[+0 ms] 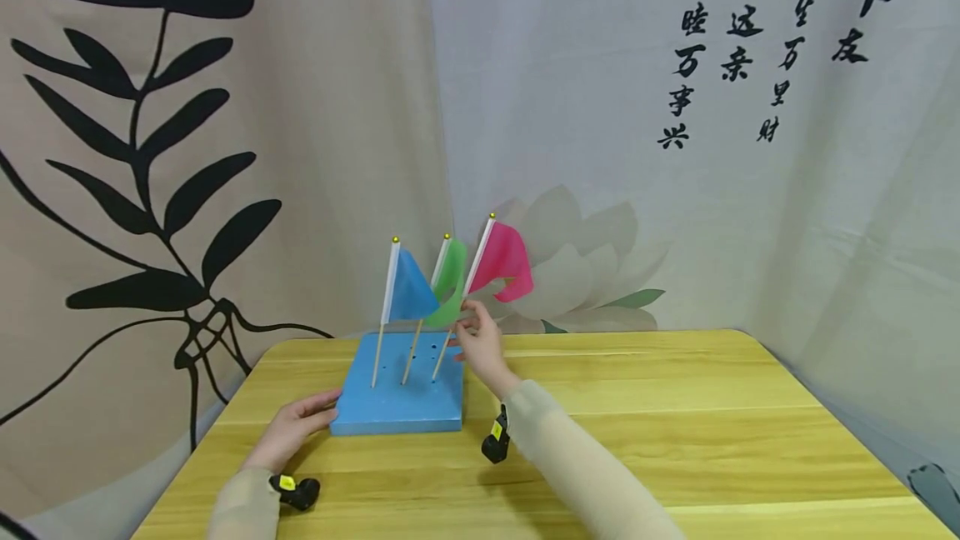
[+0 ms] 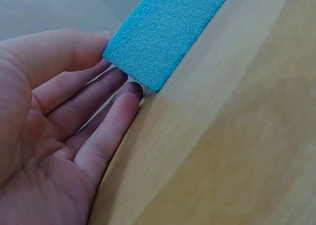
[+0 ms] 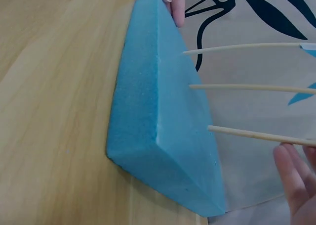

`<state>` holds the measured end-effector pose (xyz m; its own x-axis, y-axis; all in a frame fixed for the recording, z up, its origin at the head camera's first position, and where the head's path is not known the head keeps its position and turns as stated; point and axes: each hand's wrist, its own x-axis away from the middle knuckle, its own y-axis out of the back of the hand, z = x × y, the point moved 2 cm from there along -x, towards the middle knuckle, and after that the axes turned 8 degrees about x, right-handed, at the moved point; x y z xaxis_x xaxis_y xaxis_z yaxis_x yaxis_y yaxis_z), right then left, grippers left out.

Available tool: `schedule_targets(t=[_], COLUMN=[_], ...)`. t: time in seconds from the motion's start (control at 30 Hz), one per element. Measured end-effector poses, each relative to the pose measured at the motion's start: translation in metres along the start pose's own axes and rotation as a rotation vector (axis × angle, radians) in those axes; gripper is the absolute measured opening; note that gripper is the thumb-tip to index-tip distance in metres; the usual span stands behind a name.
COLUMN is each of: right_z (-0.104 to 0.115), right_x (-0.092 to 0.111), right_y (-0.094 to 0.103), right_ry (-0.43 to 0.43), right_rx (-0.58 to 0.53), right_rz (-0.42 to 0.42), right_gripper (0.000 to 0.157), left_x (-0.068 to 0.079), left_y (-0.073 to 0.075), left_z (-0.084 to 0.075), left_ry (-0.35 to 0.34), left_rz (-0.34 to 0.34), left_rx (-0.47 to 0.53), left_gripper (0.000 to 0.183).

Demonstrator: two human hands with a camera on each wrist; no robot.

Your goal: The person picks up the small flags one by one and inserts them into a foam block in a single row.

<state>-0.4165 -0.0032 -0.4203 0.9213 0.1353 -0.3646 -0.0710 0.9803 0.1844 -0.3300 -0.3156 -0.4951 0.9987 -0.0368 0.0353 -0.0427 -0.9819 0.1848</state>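
Observation:
A blue foam block (image 1: 397,415) lies on the table with three small flags on wooden sticks over its top. The blue flag (image 1: 411,286) is at the left, the green flag (image 1: 450,282) in the middle, and the pink flag (image 1: 504,261) leans right. My right hand (image 1: 483,348) pinches the pink flag's stick (image 3: 256,135) partway up; its lower end is right at the block's top. My left hand (image 1: 294,426) rests at the block's left side, fingers loosely extended. Thumb (image 2: 74,49) and fingertips touch the block's corner in the left wrist view.
Several small holes dot the block's top behind the sticks. The wooden table (image 1: 675,423) extends to both sides. Behind it hangs a curtain (image 1: 360,107) printed with black leaves, a pale flower and writing. A small black camera (image 1: 495,437) is on each wrist.

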Motion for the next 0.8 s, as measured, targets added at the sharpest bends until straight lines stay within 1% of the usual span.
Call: schedule_targets(t=[0.1, 0.13, 0.23, 0.33, 0.4, 0.47, 0.53, 0.67, 0.73, 0.8], right_z=[0.014, 0.014, 0.013, -0.002, -0.002, 0.0, 0.005, 0.017, 0.015, 0.008], right_x=[0.007, 0.007, 0.007, 0.002, 0.002, 0.003, 0.006, 0.015, 0.016, 0.015], right_y=[0.0, -0.001, -0.003, -0.007, -0.008, -0.008, -0.007, -0.005, -0.005, -0.006], right_ry=[0.02, 0.028, 0.028, 0.016, -0.001, 0.0, 0.003, 0.014, 0.002, -0.011], right_rx=[0.002, 0.0, 0.021, 0.04, 0.046, 0.038, 0.028, 0.023, 0.019, 0.024], right_rz=[0.017, 0.02, 0.024, 0.023, 0.03, 0.04, 0.055, 0.107, 0.128, 0.13], right_gripper=[0.028, 0.027, 0.027, 0.029, 0.031, 0.032, 0.03, 0.019, 0.017, 0.016], left_x=[0.001, 0.001, 0.001, 0.001, 0.001, 0.001, 0.0, -0.001, -0.001, -0.002], left_y=[0.0, 0.0, 0.0, 0.0, 0.0, 0.001, 0.001, 0.001, 0.001, 0.0], left_z=[-0.001, -0.001, -0.001, -0.001, -0.001, 0.0, 0.0, 0.0, 0.0, 0.0], left_ry=[0.001, 0.001, 0.001, 0.002, 0.005, 0.006, 0.004, -0.001, -0.002, -0.004], left_rz=[0.004, 0.006, 0.009, 0.008, 0.005, 0.002, 0.001, -0.001, 0.001, 0.003], left_rx=[0.003, 0.003, 0.002, 0.006, 0.007, 0.01, 0.009, 0.012, 0.012, 0.014], left_gripper=[0.06, 0.06, 0.06, 0.06, 0.06, 0.06, 0.06, 0.06, 0.06, 0.06])
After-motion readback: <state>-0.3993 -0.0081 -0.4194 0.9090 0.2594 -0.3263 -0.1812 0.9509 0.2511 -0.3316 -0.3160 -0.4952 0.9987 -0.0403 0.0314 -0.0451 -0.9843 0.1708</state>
